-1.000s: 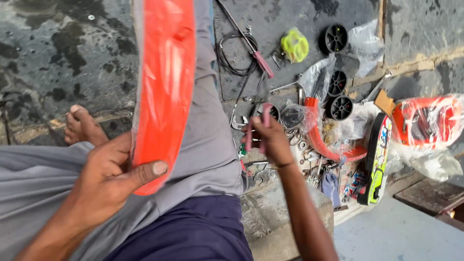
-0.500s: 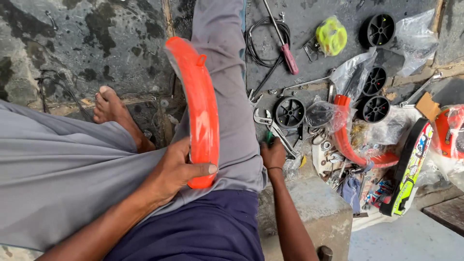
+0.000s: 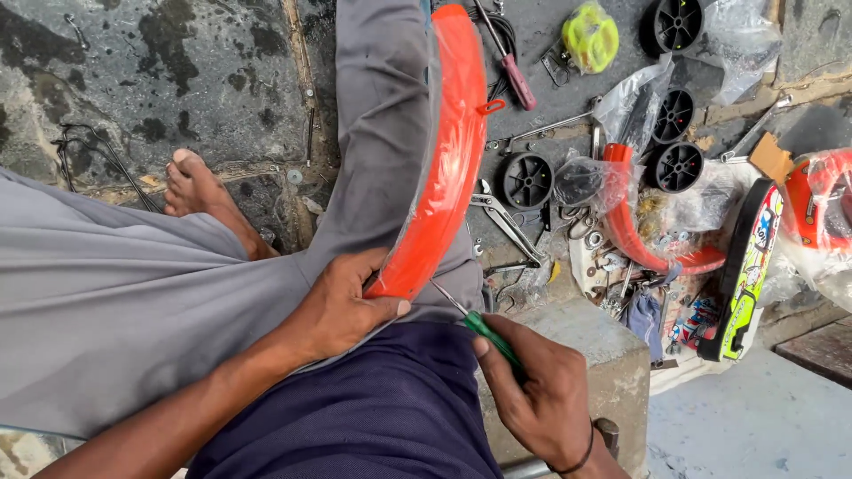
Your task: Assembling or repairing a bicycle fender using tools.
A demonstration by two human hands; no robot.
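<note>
- Left hand point(image 3: 342, 310) fingers clamped the near end of the orange fender point(image 3: 444, 168), which lay along the thigh.
- Right hand point(image 3: 537, 395) fingers gripped the screwdriver point(image 3: 475, 324), tip at the fender's near end.
- Risk: the tip could slip off curved plastic toward the thumb.

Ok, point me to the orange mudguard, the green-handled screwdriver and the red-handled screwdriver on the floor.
orange mudguard point(image 3: 448, 168), head view, middle of its curved outer face.
green-handled screwdriver point(image 3: 491, 337), head view, green handle just ahead of the right hand point(image 3: 541, 399).
red-handled screwdriver point(image 3: 517, 80), head view, on the red handle.
</note>
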